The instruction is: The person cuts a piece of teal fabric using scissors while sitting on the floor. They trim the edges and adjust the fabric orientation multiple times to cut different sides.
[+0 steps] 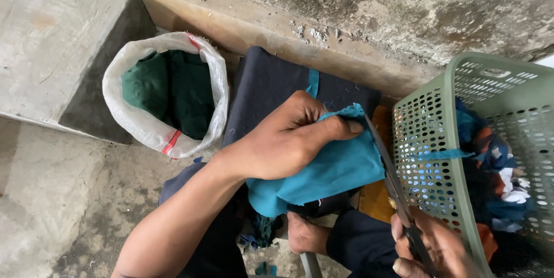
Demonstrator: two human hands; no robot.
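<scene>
My left hand (pixel 283 136) pinches a folded piece of teal cloth (pixel 329 174) and holds it up over my lap. Fingers and thumb press its upper edge. My right hand (pixel 433 249) at the lower right grips a pair of dark scissors (pixel 388 169). Their blades run up along the right edge of the teal cloth, with the tip near my left fingertips. A dark navy cloth (pixel 271 84) with a teal strip lies behind the teal piece.
A green perforated plastic basket (pixel 430 139) with several coloured cloth scraps stands at the right. A white woven sack (pixel 144 122) holding dark green fabric sits at the left beside a concrete step (pixel 52 41). A rough concrete wall (pixel 375 6) runs behind. My bare foot (pixel 306 234) rests below.
</scene>
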